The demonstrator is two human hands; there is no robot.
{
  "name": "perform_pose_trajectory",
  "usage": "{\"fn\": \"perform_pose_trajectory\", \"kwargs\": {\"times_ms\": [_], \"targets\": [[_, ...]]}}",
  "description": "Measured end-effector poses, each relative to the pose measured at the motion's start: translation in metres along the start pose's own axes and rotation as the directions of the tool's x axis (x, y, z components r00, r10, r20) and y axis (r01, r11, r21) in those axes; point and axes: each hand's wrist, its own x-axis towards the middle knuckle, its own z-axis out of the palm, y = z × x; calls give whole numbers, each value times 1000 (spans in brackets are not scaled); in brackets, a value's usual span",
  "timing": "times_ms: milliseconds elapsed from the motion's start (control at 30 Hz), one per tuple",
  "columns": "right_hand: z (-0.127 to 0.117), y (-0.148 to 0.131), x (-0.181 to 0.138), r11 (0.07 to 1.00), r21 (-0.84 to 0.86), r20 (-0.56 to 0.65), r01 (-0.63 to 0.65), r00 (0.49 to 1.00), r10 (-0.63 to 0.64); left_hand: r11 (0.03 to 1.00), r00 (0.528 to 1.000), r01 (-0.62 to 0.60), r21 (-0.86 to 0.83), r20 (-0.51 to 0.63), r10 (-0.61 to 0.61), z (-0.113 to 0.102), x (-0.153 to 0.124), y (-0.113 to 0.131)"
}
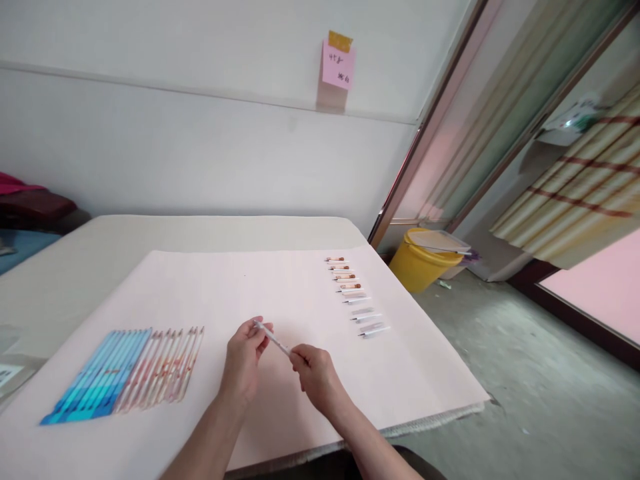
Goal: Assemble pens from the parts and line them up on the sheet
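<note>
Over the middle of the pale table mat, a slim white pen [274,338] slants between my two hands. My left hand [246,347] has its fingers closed round the pen's upper left end. The lower right end sits in the closed fingers of my right hand [314,373]. To the left lies a row of blue pens [103,373], side by side, with pale pens with reddish-brown patterns [163,367] next to them. On the right, several white pen refills with dark tips [369,316] form a column, with brown-and-cream pieces [345,277] among the farther ones.
The pale mat [280,280] covers much of the white table [220,230]. A yellow bucket [417,260] stands on the floor beyond the right edge. A pink note [338,65] is taped to the wall. A clear packet [15,373] lies at far left.
</note>
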Motion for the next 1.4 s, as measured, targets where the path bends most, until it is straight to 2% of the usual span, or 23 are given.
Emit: {"fn": "perform_pose_trajectory", "kwargs": {"times_ms": [67,233,400,567,733,900,1067,1200,1400], "targets": [[0,0,0,1000,9,10,-19,1000,19,1000,1000,18,-10,4,-18,1,0,1],[1,0,0,1000,22,14,2,1000,-2,995,998,-40,87,-33,43,-1,1,-1],[0,-1,0,999,36,18,-20,1000,19,999,1000,7,-31,11,-7,-2,3,-2],[0,1,0,998,65,35,-19,999,17,999,998,-25,30,-53,27,0,1,-2],[0,-1,-1,987,149,33,-68,997,64,998,999,25,-54,36,-23,1,1,0],[-1,-3,-1,986,147,44,-78,996,72,999,999,-16,28,-48,17,0,3,-4],[-1,-2,0,989,139,24,-53,998,50,999,1000,4,-43,28,-3,1,2,-2],[0,-1,0,989,141,27,-52,998,49,998,998,-30,46,-50,33,2,1,-1],[1,-2,-1,978,195,30,-75,997,70,999,1000,-4,-48,21,5,1,2,-1]]}}
